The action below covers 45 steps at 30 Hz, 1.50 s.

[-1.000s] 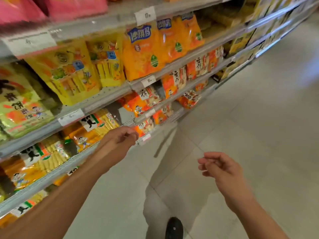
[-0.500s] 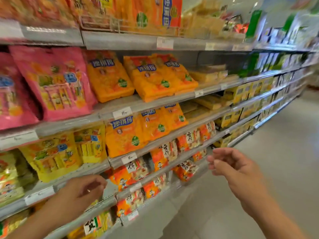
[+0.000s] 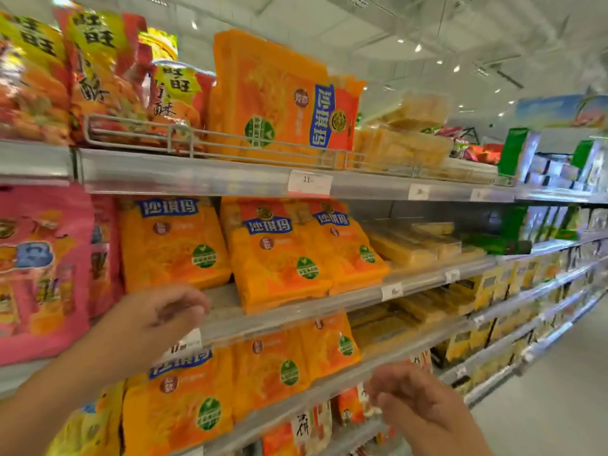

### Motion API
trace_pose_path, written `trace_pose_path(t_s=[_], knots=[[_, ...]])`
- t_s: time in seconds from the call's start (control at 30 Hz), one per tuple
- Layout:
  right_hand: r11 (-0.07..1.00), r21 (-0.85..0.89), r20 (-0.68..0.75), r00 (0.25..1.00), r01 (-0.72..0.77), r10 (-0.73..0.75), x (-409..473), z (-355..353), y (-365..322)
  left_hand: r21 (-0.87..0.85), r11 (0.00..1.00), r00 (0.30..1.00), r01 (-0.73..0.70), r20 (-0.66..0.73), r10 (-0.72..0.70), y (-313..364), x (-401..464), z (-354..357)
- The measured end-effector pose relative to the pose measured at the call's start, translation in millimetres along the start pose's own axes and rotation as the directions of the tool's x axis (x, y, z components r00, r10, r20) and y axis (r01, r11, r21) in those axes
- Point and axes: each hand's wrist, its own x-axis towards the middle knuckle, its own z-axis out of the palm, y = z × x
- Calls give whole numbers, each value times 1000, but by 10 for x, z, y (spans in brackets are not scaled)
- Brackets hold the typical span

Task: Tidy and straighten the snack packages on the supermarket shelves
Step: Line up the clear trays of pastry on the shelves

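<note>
Neither grip holds anything: left hand (image 3: 154, 319) raised with fingers loosely curled, just before the edge of the middle shelf (image 3: 296, 312) and near the orange snack bags (image 3: 276, 258) there, not touching them; right hand (image 3: 411, 399) lower, fingers likewise loosely bent and empty, in front of the shelf below. Item, nearest: orange bags on the lower shelf (image 3: 263, 366), standing in a row behind the hands. Item, middle shelf: three orange snack bags, leaning back at differing angles, the two on the right overlapping and jutting past the shelf lip; a pink bag (image 3: 39, 268) to their left; clear tubs of yellow cakes (image 3: 418, 245) to their right. Item, top shelf: a wire rail (image 3: 210, 139) retaining red and yellow bags (image 3: 98, 77), tall orange bags (image 3: 266, 97) standing upright, and stacked clear tubs (image 3: 404, 139). Farther along: green and white boxes (image 3: 543, 159), blurred. Handling, by judgement: the bags look light, soft and crinkly, with slick film liable to slide; contents probably crumble under a squeeze. Best taken by the side edges or top seam, then pushed back flat and squared with the neighbours. Tubs appear stiffer but may crack if pinched.
</note>
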Motion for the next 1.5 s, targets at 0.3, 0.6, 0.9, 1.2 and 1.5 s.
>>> trace_pose_path(t_s=[0.3,0.6,0.9,1.2,1.5], knots=[[837,-165,102,853,522,-512,1802,-450,-1236,472,842,843,-261,-313,437,1053,1200,-209],[483,-422,42,549,767,-835,3442,-430,-2286,617,775,749,134,-575,328,1190,2130,-238],[117,-799,234,485,589,-843,3983,-339,-2736,654,732,700,192,-614,364,984,2193,-118],[161,-731,199,432,663,-880,3786,-490,-2780,730,663,624,169,-600,501,1482,2367,-504],[141,-738,74,287,660,-955,3473,-587,-2590,953,256,970,163,-202,133,2567,2942,-699]])
